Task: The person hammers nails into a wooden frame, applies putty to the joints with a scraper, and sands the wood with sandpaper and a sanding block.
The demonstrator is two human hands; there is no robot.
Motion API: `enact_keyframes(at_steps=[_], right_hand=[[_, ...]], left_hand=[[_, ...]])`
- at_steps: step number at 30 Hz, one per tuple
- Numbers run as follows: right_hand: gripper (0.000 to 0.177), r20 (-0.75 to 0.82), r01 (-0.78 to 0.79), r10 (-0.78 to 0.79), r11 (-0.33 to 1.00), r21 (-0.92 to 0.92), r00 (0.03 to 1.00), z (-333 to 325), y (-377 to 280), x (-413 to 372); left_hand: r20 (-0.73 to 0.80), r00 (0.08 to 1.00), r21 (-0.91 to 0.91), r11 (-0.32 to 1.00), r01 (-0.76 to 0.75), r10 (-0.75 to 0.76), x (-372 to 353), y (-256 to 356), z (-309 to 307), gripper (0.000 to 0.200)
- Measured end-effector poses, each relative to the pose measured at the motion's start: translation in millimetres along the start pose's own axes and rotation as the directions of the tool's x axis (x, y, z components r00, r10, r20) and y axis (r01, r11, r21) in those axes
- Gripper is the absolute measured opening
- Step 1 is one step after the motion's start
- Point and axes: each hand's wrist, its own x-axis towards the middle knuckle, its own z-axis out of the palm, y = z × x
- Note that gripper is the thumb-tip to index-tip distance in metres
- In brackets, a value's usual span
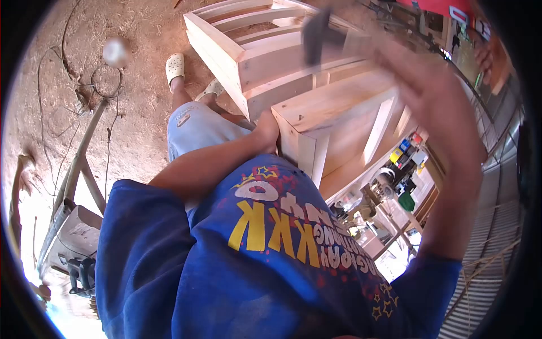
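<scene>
We're catching the hammer (323,39) as a dark smear, and our right hand (364,48) is so blurred around it that we can't pick out single fingers. Down at the near wooden frame (316,107), most of our left hand's (268,133) fingers are lost to us. The far wooden frame (265,62) runs off the top edge, and its lower end slips behind the near one. Out on the dirt, a white thing (116,52) is just a blur we can't name. Top right, the edge crops a person in red (437,5), a hand (484,61) smudged. The clutter (403,169) beyond is too small for us to sort.
</scene>
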Motion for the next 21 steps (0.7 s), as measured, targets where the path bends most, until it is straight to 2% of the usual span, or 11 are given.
enact_keyframes(at_steps=[2, 4, 5, 7, 9, 10, 11, 13, 14, 16, 21], right_hand=[[0.043, -0.376, -0.261, 0.267, 0.963, 0.066, 0.887, -25.3, -3.1, 14.8], [0.050, -0.571, -0.426, 0.499, 0.864, 0.269, 0.652, -35.3, -6.0, 26.1], [0.051, -0.562, -0.306, 0.555, 0.823, 0.479, 0.613, -34.4, 2.1, 29.0], [0.045, -0.477, -0.379, 0.651, 0.746, 0.548, 0.591, -21.1, -11.8, 31.2], [0.045, -0.589, -0.394, 0.286, 0.917, -0.061, 0.756, 70.8, 40.9, -5.7], [0.047, 0.041, -0.413, 0.411, 0.907, 0.085, 0.911, 49.8, -22.1, -17.3], [0.045, 0.476, -0.132, 0.271, 0.943, -0.305, 0.837, 49.2, -29.7, -17.6], [0.054, 0.405, -0.124, 0.250, 0.942, -0.312, 0.879, 26.0, -15.1, -15.3], [0.051, 0.197, -0.022, 0.072, 0.969, -0.245, 0.978, 21.9, 5.3, -18.6], [0.046, -0.200, -0.026, 0.004, 0.994, -0.108, 0.980, 6.2, 24.2, -14.2], [0.042, -0.538, -0.354, 0.440, 0.898, 0.261, 0.719, 9.4, -3.2, 6.6]], left_hand=[[-0.007, 1.000, 0.013, 1.000, -0.025, 0.025, 1.8, -2.6, -1.2, 0.054], [-0.015, 0.999, 0.012, 0.999, -0.029, 0.030, 2.6, -0.9, -1.3, 0.054], [-0.019, 0.999, 0.004, 1.000, -0.030, 0.030, 2.3, -1.4, -1.6, 0.054], [-0.009, 1.000, -0.004, 1.000, 0.008, -0.008, -2.0, 4.3, 1.7, 0.054], [0.043, 0.999, -0.014, 1.000, 0.007, -0.006, 0.3, 3.8, -1.2, 0.054], [0.088, 0.996, -0.022, 1.000, -0.022, 0.024, 10.2, -2.7, -8.1, 0.054], [0.124, 0.991, -0.030, 0.999, -0.042, 0.046, 14.6, -7.8, -14.3, 0.054], [0.062, 0.998, -0.034, 0.999, 0.010, -0.008, 14.5, -11.8, -13.3, 0.054], [0.027, 0.999, -0.045, 0.999, 0.021, -0.020, 15.3, -10.6, -13.5, 0.054], [0.001, 1.000, -0.007, 1.000, 0.025, -0.025, 13.7, -8.4, -13.5, 0.054], [0.002, 1.000, 0.005, 1.000, -0.024, 0.024, 1.9, -3.9, -4.6, 0.054]])
